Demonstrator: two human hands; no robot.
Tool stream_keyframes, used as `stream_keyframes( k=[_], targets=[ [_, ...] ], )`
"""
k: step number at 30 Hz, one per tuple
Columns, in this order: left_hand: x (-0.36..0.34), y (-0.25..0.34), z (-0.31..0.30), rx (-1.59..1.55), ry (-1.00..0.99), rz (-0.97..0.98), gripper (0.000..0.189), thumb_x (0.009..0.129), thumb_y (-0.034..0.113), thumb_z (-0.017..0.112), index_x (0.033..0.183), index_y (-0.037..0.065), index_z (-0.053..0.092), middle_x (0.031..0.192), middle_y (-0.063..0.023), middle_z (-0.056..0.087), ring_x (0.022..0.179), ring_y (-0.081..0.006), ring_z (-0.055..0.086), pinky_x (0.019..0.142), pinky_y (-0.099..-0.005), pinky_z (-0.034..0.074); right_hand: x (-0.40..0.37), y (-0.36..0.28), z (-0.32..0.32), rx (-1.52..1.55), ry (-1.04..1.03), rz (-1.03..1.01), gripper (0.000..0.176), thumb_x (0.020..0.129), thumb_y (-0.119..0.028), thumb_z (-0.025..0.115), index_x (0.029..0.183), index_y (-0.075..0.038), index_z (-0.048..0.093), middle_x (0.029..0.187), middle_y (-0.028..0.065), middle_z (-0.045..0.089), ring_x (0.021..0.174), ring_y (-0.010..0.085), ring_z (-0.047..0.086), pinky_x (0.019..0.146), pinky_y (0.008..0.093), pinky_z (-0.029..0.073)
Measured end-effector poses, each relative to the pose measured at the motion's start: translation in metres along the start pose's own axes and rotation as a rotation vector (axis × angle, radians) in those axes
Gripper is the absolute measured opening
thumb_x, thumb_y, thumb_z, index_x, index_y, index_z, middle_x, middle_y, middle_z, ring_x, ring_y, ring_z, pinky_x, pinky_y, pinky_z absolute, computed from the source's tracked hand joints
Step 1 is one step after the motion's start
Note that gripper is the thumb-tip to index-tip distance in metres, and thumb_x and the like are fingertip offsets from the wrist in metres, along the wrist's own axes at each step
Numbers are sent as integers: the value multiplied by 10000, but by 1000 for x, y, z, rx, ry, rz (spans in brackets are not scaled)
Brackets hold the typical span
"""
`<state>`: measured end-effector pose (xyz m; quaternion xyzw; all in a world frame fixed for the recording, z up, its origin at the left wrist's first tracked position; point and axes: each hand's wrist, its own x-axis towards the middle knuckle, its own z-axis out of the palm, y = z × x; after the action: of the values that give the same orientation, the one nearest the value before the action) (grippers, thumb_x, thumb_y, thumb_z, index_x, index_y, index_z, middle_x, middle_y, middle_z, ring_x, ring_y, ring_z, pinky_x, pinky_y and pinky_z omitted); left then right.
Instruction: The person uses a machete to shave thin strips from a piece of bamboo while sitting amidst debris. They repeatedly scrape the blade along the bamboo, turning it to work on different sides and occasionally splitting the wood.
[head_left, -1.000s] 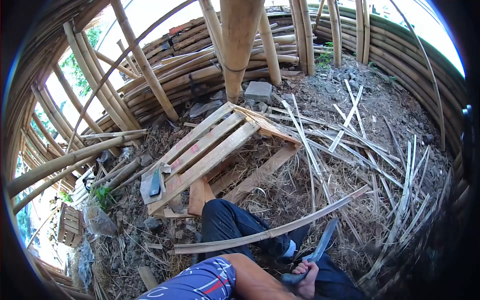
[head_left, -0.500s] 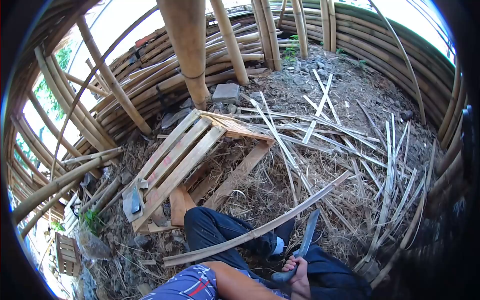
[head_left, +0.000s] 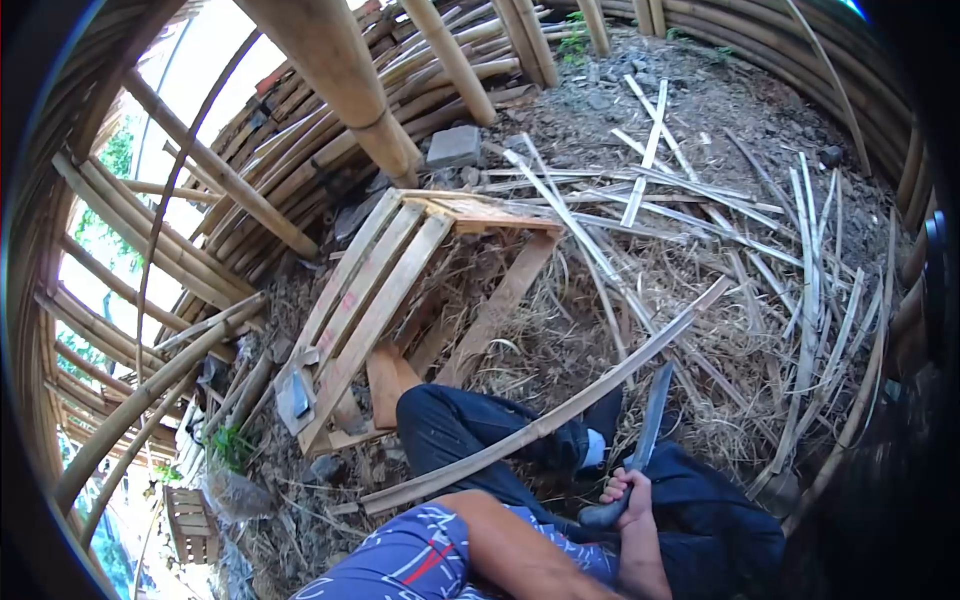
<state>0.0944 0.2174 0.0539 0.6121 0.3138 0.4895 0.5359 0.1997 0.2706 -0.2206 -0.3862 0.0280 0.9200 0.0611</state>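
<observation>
My right hand [head_left: 630,497] is closed round the handle of a long knife [head_left: 654,415], above the dark trousers [head_left: 710,520] on my right leg, with the blade pointing up and away. A long curved bamboo strip [head_left: 545,425] lies across my bent left leg [head_left: 440,430], passing left of the blade without visible contact. My left arm [head_left: 520,545] crosses low in front of my patterned shirt and runs out at the bottom edge. Its hand is out of sight.
A tilted wooden slatted crate [head_left: 375,285] stands ahead left, with a phone-like object [head_left: 300,395] on its corner. Split bamboo strips [head_left: 650,150] lie scattered ahead and right. A grey block [head_left: 454,147], a thick bamboo post [head_left: 350,85] and stacked bamboo poles [head_left: 350,140] are farther off.
The view has shifted, so the crate, strips and posts sit differently in the frame. My right hand still grips the knife, whose blade now stands slightly more tilted to the right.
</observation>
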Motion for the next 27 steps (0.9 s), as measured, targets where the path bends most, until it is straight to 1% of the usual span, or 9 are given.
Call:
stream_keyframes(
  k=[2,4,7,10,16,20,21,22,27],
  targets=[
    [1,1,2,7,1,0,371,770,127,685,1109,15,585,1105,-153,581,1055,-311,553,911,-400,437,1,-2,-3,12,-37,30,66,768,-131,481,730,-146,428,549,-52,380,458,94,400,493,291,384],
    [2,2,3,10,1,0,370,766,125,685,1106,16,586,1103,-153,582,1053,-313,553,909,-400,437,-2,0,1,-14,-9,12,83,762,-128,483,717,-151,417,548,-56,378,456,91,392,498,294,382],
    [6,-1,4,1,-9,15,369,761,122,684,1101,17,587,1099,-153,582,1049,-315,554,905,-401,439,-3,-2,-1,7,-77,23,91,765,-130,483,713,-148,410,550,-48,373,455,94,383,500,298,379],
    [6,-3,3,-20,-19,17,369,755,119,683,1096,17,588,1094,-154,583,1046,-318,554,901,-401,440,-3,0,3,-57,-1,-19,91,784,-161,486,710,-152,433,545,-63,372,455,79,390,489,274,379],
    [7,3,9,-34,-25,26,367,743,113,682,1086,19,591,1086,-154,584,1038,-322,555,894,-403,443,0,1,3,-42,67,-15,78,785,-156,486,723,-152,439,551,-60,382,443,78,393,471,277,383],
    [10,4,12,-40,-43,28,367,735,110,681,1080,20,593,1080,-154,585,1034,-325,556,889,-403,445,-3,-1,1,-35,22,-7,74,776,-149,492,727,-151,436,540,-63,370,442,77,391,471,276,383],
    [9,4,12,-46,-40,25,366,734,109,681,1078,20,593,1079,-154,585,1032,-326,556,888,-404,445,-2,0,-1,-22,8,-10,57,770,-142,495,757,-146,440,560,-48,387,453,97,402,489,299,394],
    [9,3,13,-48,-39,22,366,732,108,681,1076,21,593,1078,-154,585,1031,-327,556,887,-404,446,-1,1,-1,-32,40,-27,53,772,-140,495,771,-146,442,565,-47,389,455,98,400,491,301,391],
    [16,2,15,-65,-49,12,365,722,103,680,1068,22,596,1071,-154,586,1025,-331,557,881,-405,448,-1,1,-5,-27,39,-19,55,773,-131,494,774,-146,441,565,-49,391,455,91,395,490,296,386]
  ],
)
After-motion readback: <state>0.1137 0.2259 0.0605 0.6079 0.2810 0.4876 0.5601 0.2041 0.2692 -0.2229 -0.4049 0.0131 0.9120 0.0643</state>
